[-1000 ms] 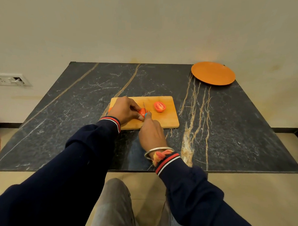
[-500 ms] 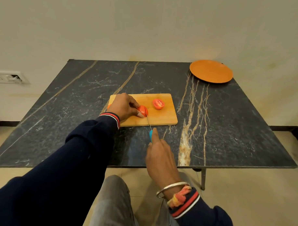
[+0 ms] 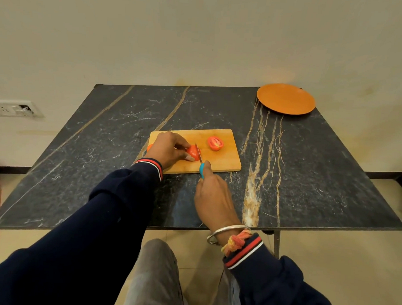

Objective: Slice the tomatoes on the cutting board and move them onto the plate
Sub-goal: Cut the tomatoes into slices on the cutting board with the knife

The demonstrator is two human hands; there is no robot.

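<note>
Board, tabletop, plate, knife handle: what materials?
Cutting board: light wood, matte, faint grain, maybe bamboo. Tabletop: polished dark stone or stone-look slab, with white and tan veins and slight sheen. Plate: matte orange, plastic or melamine likely; unclear. Knife handle: smooth blue plastic, apparently.

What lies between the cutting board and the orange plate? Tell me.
Head view: only bare black marble table with tan veins lies between the cutting board and orange plate.

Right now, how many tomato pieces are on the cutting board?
2 clearly. One under the left hand, at the knife; one half, cut face up, to its right. Something orange behind the hand may be another.
</note>
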